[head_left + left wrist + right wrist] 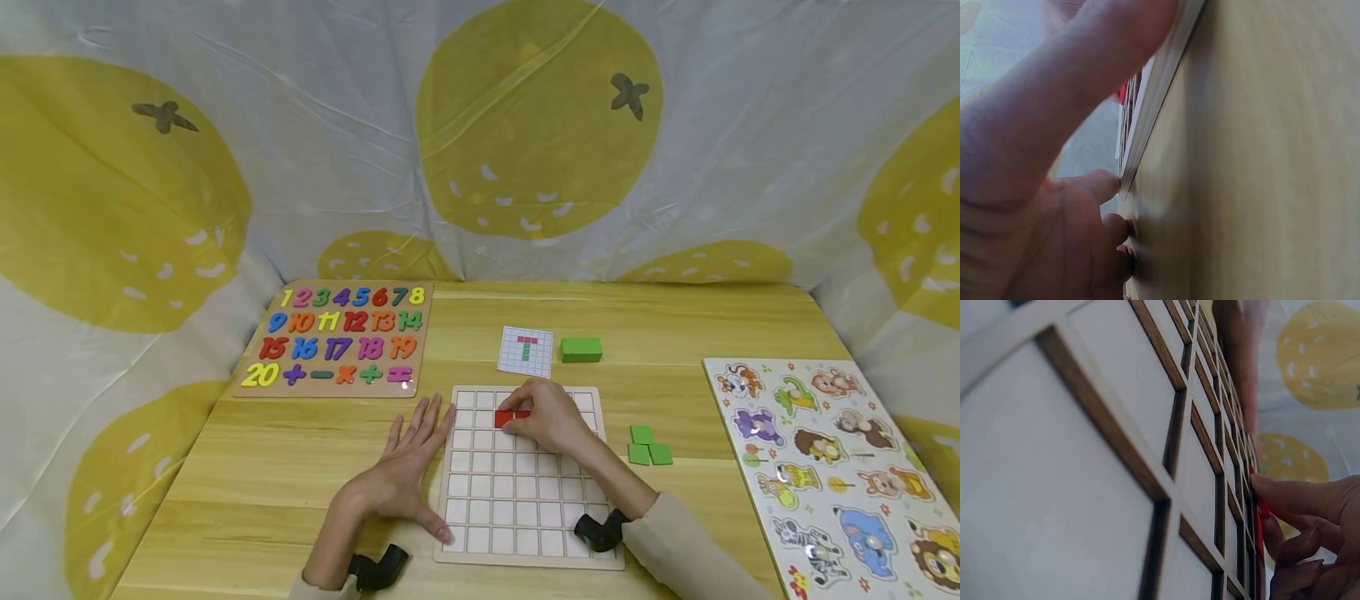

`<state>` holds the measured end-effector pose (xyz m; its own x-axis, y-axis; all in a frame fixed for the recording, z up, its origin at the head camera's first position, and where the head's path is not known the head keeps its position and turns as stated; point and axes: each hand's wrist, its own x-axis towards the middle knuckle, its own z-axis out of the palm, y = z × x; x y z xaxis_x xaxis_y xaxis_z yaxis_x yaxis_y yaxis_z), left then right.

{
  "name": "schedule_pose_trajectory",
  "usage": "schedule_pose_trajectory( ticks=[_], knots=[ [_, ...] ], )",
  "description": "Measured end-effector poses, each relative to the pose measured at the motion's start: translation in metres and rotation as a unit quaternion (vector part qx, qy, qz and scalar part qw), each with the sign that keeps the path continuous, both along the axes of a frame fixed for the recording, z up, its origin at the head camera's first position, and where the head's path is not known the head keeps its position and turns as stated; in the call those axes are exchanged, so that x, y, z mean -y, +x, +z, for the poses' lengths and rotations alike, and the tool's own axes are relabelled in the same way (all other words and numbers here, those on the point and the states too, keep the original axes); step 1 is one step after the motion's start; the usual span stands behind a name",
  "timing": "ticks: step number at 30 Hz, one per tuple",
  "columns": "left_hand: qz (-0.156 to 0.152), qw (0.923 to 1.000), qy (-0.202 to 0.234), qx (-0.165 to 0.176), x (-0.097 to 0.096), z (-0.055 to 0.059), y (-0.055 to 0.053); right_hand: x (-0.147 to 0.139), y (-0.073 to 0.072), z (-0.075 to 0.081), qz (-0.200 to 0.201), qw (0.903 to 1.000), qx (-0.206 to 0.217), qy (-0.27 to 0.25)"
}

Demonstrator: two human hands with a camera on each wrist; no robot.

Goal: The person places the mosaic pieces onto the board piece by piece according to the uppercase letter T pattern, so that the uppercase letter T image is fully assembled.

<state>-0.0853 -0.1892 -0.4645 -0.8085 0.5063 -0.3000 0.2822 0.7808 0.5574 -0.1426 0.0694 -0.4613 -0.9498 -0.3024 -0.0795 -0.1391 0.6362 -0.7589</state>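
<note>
A wooden grid board (480, 562) with white square cells lies in front of me. My right hand (551, 417) is over its upper part, pinching a red square tile (1262, 505) between thumb and fingers, right at the cells. In the head view, a red tile (502, 420) shows at the fingertips and more red shows beside it, partly covered by the fingers. My left hand (397, 475) rests along the board's left side with fingers spread, the index fingertip at the edge and the thumb at the lower left corner.
Several green tiles (640, 454) lie right of the board. Behind it are a card with a red and green T (513, 364) and a green block (581, 350). A number puzzle (255, 390) stands back left, an animal puzzle (817, 475) at right. Patterned cloth (360, 167) encloses the table.
</note>
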Motion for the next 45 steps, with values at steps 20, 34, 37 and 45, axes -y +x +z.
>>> schedule_pose_trajectory(
  ticks=[20,34,37,45],
  knots=[
    [0.001,1.0000,0.001,0.003,0.001,-0.001,0.000,-0.002,-0.004,-0.002,0.005,0.9997,0.017,-0.017],
    [-0.003,1.0000,0.001,0.004,0.000,0.000,0.000,-0.003,-0.004,-0.001,0.025,0.9997,0.003,-0.005],
    [-0.003,1.0000,0.001,0.003,0.000,0.000,0.000,-0.005,-0.003,0.001,0.023,0.9996,0.004,-0.012],
    [-0.003,1.0000,-0.001,0.001,0.000,0.000,0.000,-0.035,0.004,0.014,0.023,0.9977,0.010,-0.063]
  ],
)
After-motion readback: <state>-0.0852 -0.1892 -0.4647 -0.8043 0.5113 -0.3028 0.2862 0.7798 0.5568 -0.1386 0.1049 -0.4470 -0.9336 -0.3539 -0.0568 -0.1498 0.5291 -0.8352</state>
